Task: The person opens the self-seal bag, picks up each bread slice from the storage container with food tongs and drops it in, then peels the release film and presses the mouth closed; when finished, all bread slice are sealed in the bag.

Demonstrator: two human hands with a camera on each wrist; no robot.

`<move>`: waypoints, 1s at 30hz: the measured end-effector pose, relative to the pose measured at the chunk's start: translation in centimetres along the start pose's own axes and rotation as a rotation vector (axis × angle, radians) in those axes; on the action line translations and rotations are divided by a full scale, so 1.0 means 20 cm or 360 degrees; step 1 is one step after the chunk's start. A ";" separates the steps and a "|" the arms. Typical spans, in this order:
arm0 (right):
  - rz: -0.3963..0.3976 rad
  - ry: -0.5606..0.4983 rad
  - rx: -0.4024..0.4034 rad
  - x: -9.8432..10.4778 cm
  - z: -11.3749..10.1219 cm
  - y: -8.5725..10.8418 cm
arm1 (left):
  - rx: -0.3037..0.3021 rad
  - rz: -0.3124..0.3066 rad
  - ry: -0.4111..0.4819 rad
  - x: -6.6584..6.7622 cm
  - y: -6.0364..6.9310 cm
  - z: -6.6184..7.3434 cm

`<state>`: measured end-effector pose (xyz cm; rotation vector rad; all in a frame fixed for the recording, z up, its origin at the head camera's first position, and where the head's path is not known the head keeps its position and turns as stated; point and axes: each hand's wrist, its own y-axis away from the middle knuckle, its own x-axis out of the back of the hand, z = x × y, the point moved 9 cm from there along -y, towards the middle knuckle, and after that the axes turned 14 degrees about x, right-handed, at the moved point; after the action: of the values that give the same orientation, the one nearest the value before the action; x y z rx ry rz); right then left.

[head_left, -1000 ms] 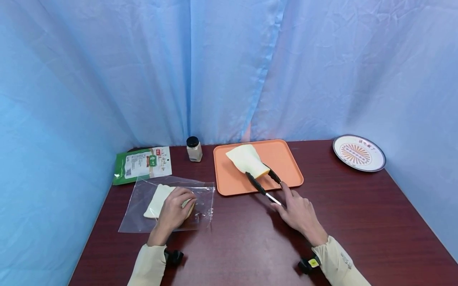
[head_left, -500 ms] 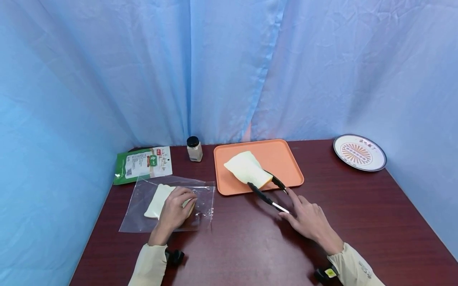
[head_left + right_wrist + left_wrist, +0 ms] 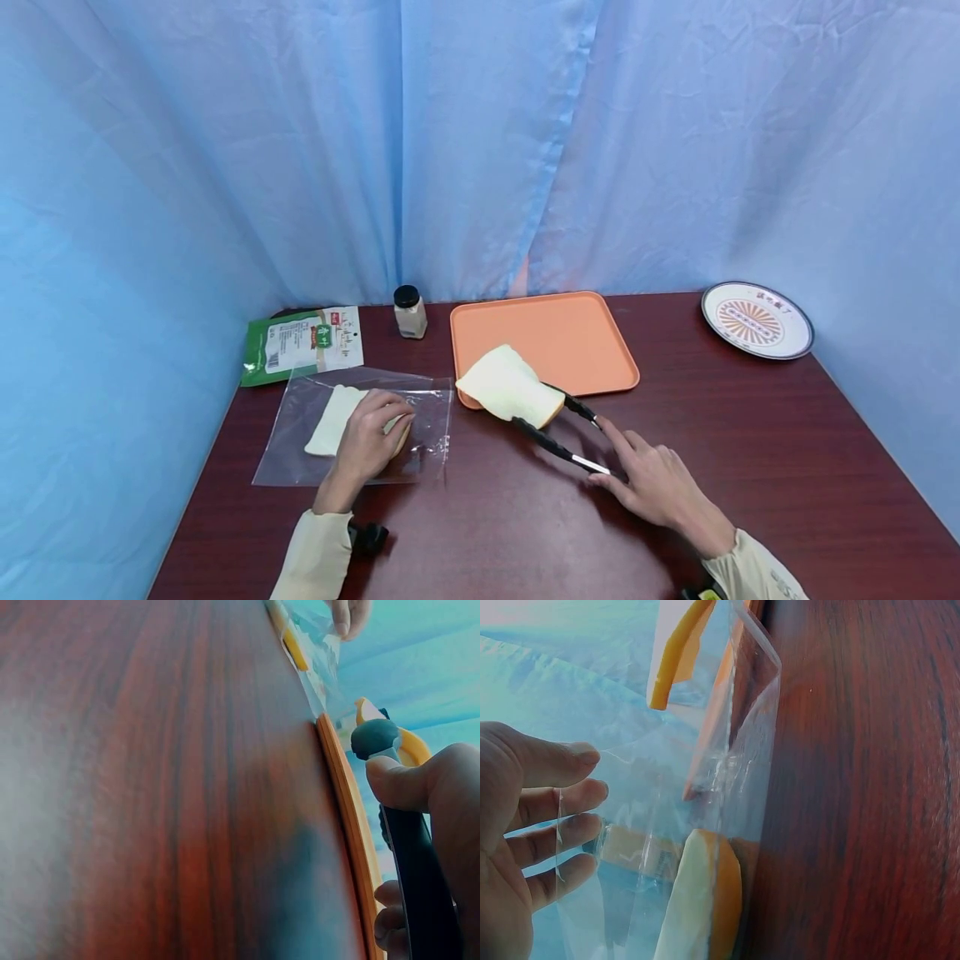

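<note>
My left hand pinches the upper film of a clear plastic bag lying on the table at left, and the film stands raised in the left wrist view. Inside the bag lies a slice of bread with a brown-orange crust. My right hand holds black-tipped tongs, one arm under the thumb and the other under the fingers. Between the tong tips is another bread slice, tilted, over the front left corner of an orange tray. The tongs' rear end is hidden by the right hand.
A green and white packet lies behind the bag. To its right stands a small black-lidded jar. A patterned white plate sits at the far right. Blue curtains enclose the back and sides of the dark wooden table.
The bread slice in the tongs has come toward me and slightly left, from over the tray's middle to its front left corner. My right hand has shifted right and nearer. The left hand stays put.
</note>
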<state>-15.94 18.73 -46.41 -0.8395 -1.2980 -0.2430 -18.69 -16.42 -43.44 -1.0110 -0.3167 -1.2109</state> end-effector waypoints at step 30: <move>-0.0081 0.0013 0.0286 -0.09 -0.18 -0.06 | -0.0068 0.0060 0.0065 0.02 0.00 0.01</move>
<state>-14.50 15.02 -47.59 -0.6530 -1.3139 -0.1671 -18.44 -16.62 -43.05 -1.0238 -0.2397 -1.2067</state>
